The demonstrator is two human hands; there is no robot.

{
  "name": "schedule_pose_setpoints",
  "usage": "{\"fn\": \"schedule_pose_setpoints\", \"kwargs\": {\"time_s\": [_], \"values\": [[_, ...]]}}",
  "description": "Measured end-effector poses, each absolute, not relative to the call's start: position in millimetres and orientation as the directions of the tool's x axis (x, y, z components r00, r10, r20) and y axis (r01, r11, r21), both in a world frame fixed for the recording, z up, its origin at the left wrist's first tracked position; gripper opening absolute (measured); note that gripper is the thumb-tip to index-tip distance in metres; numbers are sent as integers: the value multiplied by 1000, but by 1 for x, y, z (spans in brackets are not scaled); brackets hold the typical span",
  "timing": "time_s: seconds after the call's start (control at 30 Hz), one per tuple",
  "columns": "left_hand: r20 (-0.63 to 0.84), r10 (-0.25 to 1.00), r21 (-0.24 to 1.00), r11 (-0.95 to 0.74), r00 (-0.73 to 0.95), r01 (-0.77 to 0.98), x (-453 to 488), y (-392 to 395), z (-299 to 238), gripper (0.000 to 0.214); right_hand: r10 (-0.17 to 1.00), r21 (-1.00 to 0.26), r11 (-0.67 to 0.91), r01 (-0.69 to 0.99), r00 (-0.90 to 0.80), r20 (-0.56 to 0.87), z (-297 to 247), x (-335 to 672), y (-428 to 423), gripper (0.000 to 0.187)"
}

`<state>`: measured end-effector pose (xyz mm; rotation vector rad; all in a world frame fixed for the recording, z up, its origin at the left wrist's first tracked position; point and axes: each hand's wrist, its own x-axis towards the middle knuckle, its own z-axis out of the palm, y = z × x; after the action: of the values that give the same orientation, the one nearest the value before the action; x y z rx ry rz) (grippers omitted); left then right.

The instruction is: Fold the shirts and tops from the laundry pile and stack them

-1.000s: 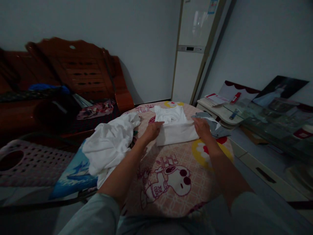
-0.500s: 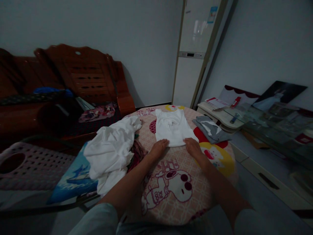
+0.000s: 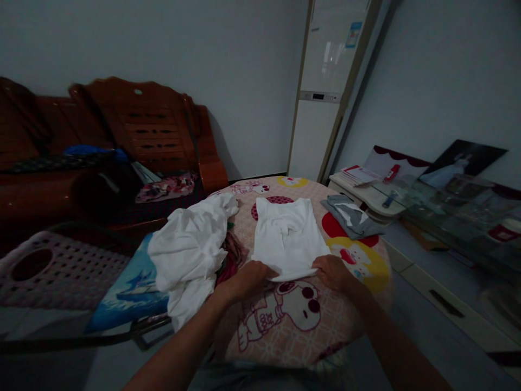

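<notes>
A white shirt (image 3: 290,239) lies folded into a rough rectangle on the patterned tablecloth (image 3: 280,347), with wrinkles near its middle. My left hand (image 3: 254,276) grips its near left corner, fingers closed on the cloth. At the near right corner my right hand (image 3: 331,270) pinches the same edge, which is pulled taut between both hands and looks slightly raised. To the left, a crumpled heap of white cloth (image 3: 189,244) sits beside dark red fabric (image 3: 233,255). Folded grey clothing (image 3: 350,216) rests on the table's right side.
A wooden bench (image 3: 150,130) with cloths on it stands at the back left. A woven chair (image 3: 61,271) and a blue cushion (image 3: 126,290) are left of the table. On the right is a glass-topped cabinet (image 3: 431,217); a tall white air conditioner (image 3: 315,130) stands behind.
Both hands have moved toward me, drawing the shirt nearer. Hands that rested on its near edge now grip the corners, and the shirt's near edge is pulled straight.
</notes>
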<state>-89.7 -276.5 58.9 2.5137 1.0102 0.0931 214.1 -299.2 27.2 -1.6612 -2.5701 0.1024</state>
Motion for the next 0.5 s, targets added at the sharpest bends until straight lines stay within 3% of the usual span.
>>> {"fn": "schedule_pose_setpoints", "kwargs": {"time_s": [0.17, 0.33, 0.4, 0.5], "values": [[-160, 645, 383, -657, 747, 649, -88, -298, 63, 42, 860, -176, 509, 842, -508, 59, 28, 219, -324, 26], [-161, 518, 588, -633, 840, 503, -94, -276, 78, 22, 867, -372, 443, 816, -495, -54, 60, 212, -326, 15], [-78, 598, 633, -588, 797, 503, -93, -250, 80, 20, 879, -435, 415, 799, -475, -35, 73, 205, -316, 23], [79, 803, 612, -506, 590, 607, -82, -202, 72, 22, 920, -445, 368, 816, -388, 50, 84, 191, -287, 28]]}}
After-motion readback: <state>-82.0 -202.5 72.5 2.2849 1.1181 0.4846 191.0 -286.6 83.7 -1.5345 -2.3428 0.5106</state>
